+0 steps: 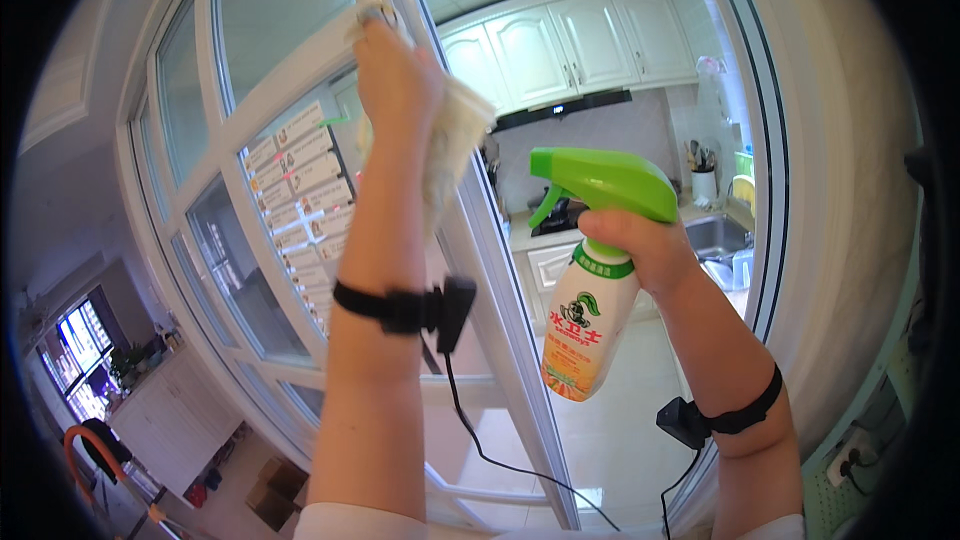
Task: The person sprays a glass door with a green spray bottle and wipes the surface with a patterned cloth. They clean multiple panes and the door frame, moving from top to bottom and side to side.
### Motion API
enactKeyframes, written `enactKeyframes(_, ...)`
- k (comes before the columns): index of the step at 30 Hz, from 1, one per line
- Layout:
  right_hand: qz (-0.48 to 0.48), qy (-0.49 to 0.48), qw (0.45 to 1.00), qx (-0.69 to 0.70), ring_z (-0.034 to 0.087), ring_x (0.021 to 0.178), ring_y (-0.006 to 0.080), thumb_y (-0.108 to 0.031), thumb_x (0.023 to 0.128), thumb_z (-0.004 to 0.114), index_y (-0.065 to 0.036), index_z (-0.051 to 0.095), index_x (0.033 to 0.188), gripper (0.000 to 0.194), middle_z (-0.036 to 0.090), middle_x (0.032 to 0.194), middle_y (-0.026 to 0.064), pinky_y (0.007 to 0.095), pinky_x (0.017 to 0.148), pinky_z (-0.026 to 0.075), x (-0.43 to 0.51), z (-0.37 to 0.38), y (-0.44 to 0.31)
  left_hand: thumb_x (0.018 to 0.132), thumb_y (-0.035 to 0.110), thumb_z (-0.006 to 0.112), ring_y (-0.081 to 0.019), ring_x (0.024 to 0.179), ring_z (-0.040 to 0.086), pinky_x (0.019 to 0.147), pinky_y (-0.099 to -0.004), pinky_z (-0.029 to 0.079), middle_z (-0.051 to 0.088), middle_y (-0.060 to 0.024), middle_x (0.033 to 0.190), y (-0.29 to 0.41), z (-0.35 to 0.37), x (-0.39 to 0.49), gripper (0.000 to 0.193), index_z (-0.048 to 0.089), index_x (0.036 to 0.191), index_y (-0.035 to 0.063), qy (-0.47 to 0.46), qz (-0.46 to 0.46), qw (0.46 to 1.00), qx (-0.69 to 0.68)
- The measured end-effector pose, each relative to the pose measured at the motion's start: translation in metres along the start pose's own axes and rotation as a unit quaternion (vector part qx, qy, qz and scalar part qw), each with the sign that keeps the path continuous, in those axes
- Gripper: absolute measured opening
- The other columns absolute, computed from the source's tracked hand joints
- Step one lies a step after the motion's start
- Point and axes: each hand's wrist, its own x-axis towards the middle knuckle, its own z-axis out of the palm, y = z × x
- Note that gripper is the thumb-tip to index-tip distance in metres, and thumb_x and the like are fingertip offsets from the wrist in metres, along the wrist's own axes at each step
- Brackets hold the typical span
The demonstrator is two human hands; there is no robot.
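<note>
My left hand (397,82) is raised against the white frame of a glass sliding door (322,37), its fingers closed on a pale cloth (454,142) that hangs down beside the wrist. In my right hand (637,244) is a white spray bottle with a green trigger head (600,172), held by the neck, tilted, its nozzle pointing left toward the door frame. The bottle's body bears a printed label. Black straps with small devices and cables go round both forearms.
Through the doorway are white wall cabinets (562,52), a sink (716,236) and a utensil holder (703,184). Cards with writing (300,195) show through the door glass. At lower left stand an orange-handled metal frame (82,435), cardboard boxes (276,491) and a white cabinet (176,420).
</note>
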Motion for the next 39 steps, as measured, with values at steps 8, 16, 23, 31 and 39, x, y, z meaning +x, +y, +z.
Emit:
enactKeyframes(8, 0.020, -0.036, 0.999, 0.019, 0.055, 0.088, 0.0100, -0.003, 0.065, 0.073, -0.003, 0.057, 0.110, 0.047, 0.061, 0.097, 0.0028, 0.0259, 0.076, 0.045, -0.074, -0.004, 0.025, 0.073, 0.008, 0.055, -0.0398, 0.082, 0.051, 0.068, -0.0477, 0.044, 0.047, -0.0219, 0.092, 0.040, -0.090, -0.259, 0.055, 0.037, 0.123, -0.0065, -0.094, -0.012, 0.995, -0.045)
enactKeyframes(16, -0.024, -0.006, 0.999, -0.043, 0.055, 0.080, 0.0101, -0.003, 0.065, 0.073, -0.003, 0.059, 0.105, 0.043, 0.060, 0.089, 0.0025, 0.0252, 0.072, 0.046, -0.085, -0.011, 0.011, 0.079, 0.016, 0.052, -0.0406, 0.109, 0.049, 0.090, -0.0453, 0.041, 0.045, -0.0276, 0.119, 0.020, -0.033, -0.053, 0.051, 0.036, 0.123, -0.0052, -0.079, -0.092, 0.993, 0.010)
enactKeyframes(23, 0.035, 0.065, 0.997, 0.011, 0.056, 0.080, 0.0114, -0.005, 0.067, 0.070, -0.002, 0.055, 0.107, 0.043, 0.059, 0.092, 0.0039, 0.0256, 0.069, 0.047, -0.115, -0.042, 0.003, 0.078, 0.016, 0.056, -0.0404, 0.092, 0.055, 0.078, -0.0461, 0.046, 0.054, -0.0218, 0.102, 0.017, -0.016, -0.046, 0.037, 0.043, 0.108, -0.0019, -0.024, -0.044, 0.998, 0.046)
enactKeyframes(31, 0.092, 0.096, 0.991, -0.027, 0.055, 0.083, 0.0109, -0.005, 0.065, 0.071, 0.000, 0.056, 0.110, 0.048, 0.060, 0.093, 0.0042, 0.0259, 0.072, 0.046, -0.181, -0.050, 0.037, 0.076, 0.014, 0.055, -0.0441, 0.110, 0.044, 0.094, -0.0448, 0.035, 0.042, -0.0301, 0.119, 0.053, -0.110, -0.421, 0.058, 0.033, 0.125, -0.0081, -0.160, -0.157, 0.974, -0.012)
enactKeyframes(39, 0.069, 0.042, 0.995, -0.055, 0.055, 0.088, 0.0127, -0.006, 0.064, 0.072, 0.004, 0.055, 0.112, 0.052, 0.061, 0.100, 0.0087, 0.0263, 0.076, 0.046, -0.214, -0.058, 0.036, 0.079, 0.019, 0.056, -0.0420, 0.087, 0.052, 0.077, -0.0476, 0.042, 0.051, -0.0224, 0.090, 0.040, -0.081, -0.291, 0.031, 0.045, 0.098, -0.0031, -0.105, -0.135, 0.985, 0.030)
